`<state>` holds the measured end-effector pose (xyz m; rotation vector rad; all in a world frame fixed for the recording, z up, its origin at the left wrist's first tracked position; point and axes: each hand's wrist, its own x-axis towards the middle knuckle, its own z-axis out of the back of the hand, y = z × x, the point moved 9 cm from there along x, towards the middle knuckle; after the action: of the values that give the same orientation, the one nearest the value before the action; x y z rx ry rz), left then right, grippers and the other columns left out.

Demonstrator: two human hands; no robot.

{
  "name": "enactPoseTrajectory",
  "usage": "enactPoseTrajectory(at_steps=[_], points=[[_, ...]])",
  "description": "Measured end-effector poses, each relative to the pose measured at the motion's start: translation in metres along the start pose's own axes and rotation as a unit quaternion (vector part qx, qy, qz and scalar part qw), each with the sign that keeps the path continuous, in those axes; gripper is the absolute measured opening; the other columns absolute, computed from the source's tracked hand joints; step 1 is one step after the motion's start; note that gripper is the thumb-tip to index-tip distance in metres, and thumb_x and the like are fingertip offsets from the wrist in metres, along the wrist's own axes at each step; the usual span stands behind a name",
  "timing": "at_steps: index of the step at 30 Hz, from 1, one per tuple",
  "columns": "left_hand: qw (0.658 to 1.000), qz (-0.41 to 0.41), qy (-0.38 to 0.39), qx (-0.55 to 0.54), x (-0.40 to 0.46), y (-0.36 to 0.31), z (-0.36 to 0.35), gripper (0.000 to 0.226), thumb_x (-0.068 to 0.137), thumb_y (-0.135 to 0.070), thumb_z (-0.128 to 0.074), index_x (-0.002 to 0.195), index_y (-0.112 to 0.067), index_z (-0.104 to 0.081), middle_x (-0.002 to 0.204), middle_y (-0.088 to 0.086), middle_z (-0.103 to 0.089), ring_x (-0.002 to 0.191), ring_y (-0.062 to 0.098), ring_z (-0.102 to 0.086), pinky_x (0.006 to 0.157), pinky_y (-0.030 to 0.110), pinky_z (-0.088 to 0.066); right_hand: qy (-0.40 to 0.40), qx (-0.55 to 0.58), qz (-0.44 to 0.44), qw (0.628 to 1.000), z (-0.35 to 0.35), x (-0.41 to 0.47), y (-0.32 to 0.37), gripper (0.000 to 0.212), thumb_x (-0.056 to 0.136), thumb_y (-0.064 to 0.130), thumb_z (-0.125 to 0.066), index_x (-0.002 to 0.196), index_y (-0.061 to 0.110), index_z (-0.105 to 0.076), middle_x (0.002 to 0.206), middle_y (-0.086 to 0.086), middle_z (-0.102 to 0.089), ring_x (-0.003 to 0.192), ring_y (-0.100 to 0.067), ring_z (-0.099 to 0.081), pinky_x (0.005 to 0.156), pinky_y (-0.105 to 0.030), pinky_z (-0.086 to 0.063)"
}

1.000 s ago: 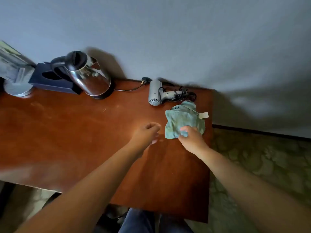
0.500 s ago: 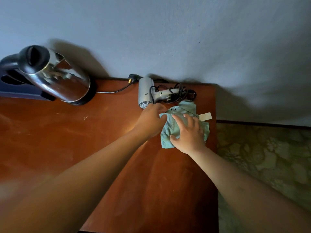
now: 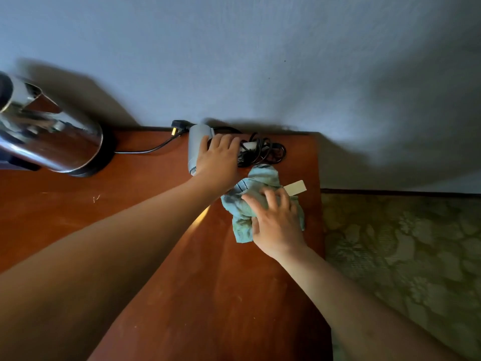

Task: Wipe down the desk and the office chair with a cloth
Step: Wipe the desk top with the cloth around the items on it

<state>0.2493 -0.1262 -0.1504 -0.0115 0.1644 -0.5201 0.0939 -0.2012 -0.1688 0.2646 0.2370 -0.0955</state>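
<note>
A crumpled light-green cloth [image 3: 243, 204] with a white tag lies near the far right corner of the reddish-brown wooden desk [image 3: 145, 217]. My right hand [image 3: 276, 225] lies on top of the cloth, fingers spread over it and thumb at its near edge. My left hand [image 3: 221, 157] reaches past the cloth and rests over the grey hair dryer [image 3: 195, 142] at the back of the desk, fingers laid across its handle. No office chair is in view.
A shiny steel kettle [image 3: 49, 136] on its black base stands at the back left, its cord and plug [image 3: 178, 125] running along the wall. The dryer's black cord [image 3: 263, 151] is coiled by the cloth. Patterned green carpet [image 3: 406, 256] lies right of the desk edge.
My left hand has moved forward from the cloth's left edge onto the hair dryer. My right hand stays on the cloth. The camera has moved closer and to the right.
</note>
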Motion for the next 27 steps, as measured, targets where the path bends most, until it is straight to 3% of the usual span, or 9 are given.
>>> enactPoseTrajectory(at_steps=[2, 7, 11, 17, 21, 23, 25, 27], points=[[1.000, 0.000, 0.009, 0.018, 0.007, -0.001, -0.003, 0.071, 0.084, -0.066, -0.055, 0.137, -0.018, -0.047, 0.135, 0.002, -0.054, 0.134, 0.025, -0.040, 0.118, 0.050, -0.012, -0.028, 0.012, -0.007, 1.000, 0.003, -0.003, -0.010, 0.064, 0.082, 0.021, -0.066, 0.141, 0.037, -0.046, 0.146, -0.006, -0.046, 0.137, -0.042, -0.039, 0.101, -0.060, -0.045], [0.997, -0.026, 0.040, 0.055, 0.021, -0.002, -0.002, 0.049, 0.083, -0.023, -0.062, 0.129, -0.014, -0.047, 0.124, 0.006, -0.062, 0.125, 0.030, -0.046, 0.118, 0.047, -0.017, -0.129, 0.103, -0.137, 0.977, 0.017, -0.006, -0.074, 0.056, 0.087, 0.028, -0.056, 0.142, 0.033, -0.048, 0.146, -0.010, -0.045, 0.131, -0.038, -0.039, 0.101, -0.060, -0.044], [0.998, -0.047, 0.029, 0.016, 0.019, 0.003, 0.014, 0.050, 0.086, -0.041, -0.066, 0.119, -0.010, -0.046, 0.117, 0.010, -0.063, 0.114, 0.033, -0.053, 0.110, 0.042, -0.028, -0.159, 0.103, -0.157, 0.969, 0.024, 0.016, -0.106, 0.058, 0.088, 0.039, -0.041, 0.145, 0.026, -0.049, 0.141, -0.016, -0.049, 0.128, -0.041, -0.042, 0.103, -0.059, -0.041], [0.997, -0.040, -0.003, -0.064, 0.002, 0.031, 0.046, 0.037, 0.085, -0.035, -0.064, 0.104, -0.010, -0.045, 0.105, 0.012, -0.060, 0.103, 0.033, -0.052, 0.085, 0.039, -0.037, -0.160, 0.103, -0.192, 0.963, 0.023, 0.071, -0.078, 0.062, 0.088, 0.039, -0.040, 0.149, 0.027, -0.043, 0.153, -0.011, -0.043, 0.141, -0.041, -0.033, 0.113, -0.060, -0.031], [0.997, -0.030, -0.027, -0.073, -0.006, 0.054, 0.059, 0.038, 0.083, -0.035, -0.064, 0.105, -0.010, -0.046, 0.101, 0.011, -0.061, 0.100, 0.034, -0.053, 0.082, 0.039, -0.036, -0.110, 0.083, -0.093, 0.986, 0.011, 0.104, 0.015, 0.064, 0.085, 0.040, -0.031, 0.147, 0.029, -0.043, 0.154, -0.011, -0.043, 0.146, -0.040, -0.030, 0.117, -0.059, -0.028], [0.997, -0.023, -0.020, -0.072, -0.007, 0.063, 0.063, 0.039, 0.083, -0.036, -0.065, 0.104, -0.010, -0.045, 0.103, 0.011, -0.060, 0.102, 0.035, -0.052, 0.082, 0.039, -0.036, -0.082, 0.086, -0.005, 0.993, -0.004, 0.112, 0.080, 0.059, 0.080, 0.036, -0.042, 0.135, 0.020, -0.057, 0.145, -0.015, -0.053, 0.142, -0.041, -0.037, 0.115, -0.058, -0.032], [0.999, -0.022, -0.006, -0.046, -0.008, 0.071, 0.064, 0.042, 0.083, -0.038, -0.067, 0.106, -0.010, -0.046, 0.106, 0.012, -0.060, 0.104, 0.035, -0.052, 0.085, 0.040, -0.036, -0.106, 0.097, 0.049, 0.988, -0.012, 0.114, 0.124, 0.043, 0.073, 0.030, -0.058, 0.108, 0.010, -0.072, 0.122, -0.019, -0.067, 0.129, -0.044, -0.052, 0.108, -0.058, -0.041], [1.000, -0.021, -0.005, -0.011, -0.010, 0.080, 0.064, 0.043, 0.083, -0.040, -0.068, 0.105, -0.011, -0.046, 0.106, 0.011, -0.060, 0.103, 0.034, -0.053, 0.087, 0.040, -0.036, -0.122, 0.089, 0.076, 0.986, -0.010, 0.115, 0.139, 0.037, 0.068, 0.030, -0.065, 0.099, 0.011, -0.073, 0.112, -0.017, -0.069, 0.120, -0.044, -0.058, 0.101, -0.058, -0.046]])
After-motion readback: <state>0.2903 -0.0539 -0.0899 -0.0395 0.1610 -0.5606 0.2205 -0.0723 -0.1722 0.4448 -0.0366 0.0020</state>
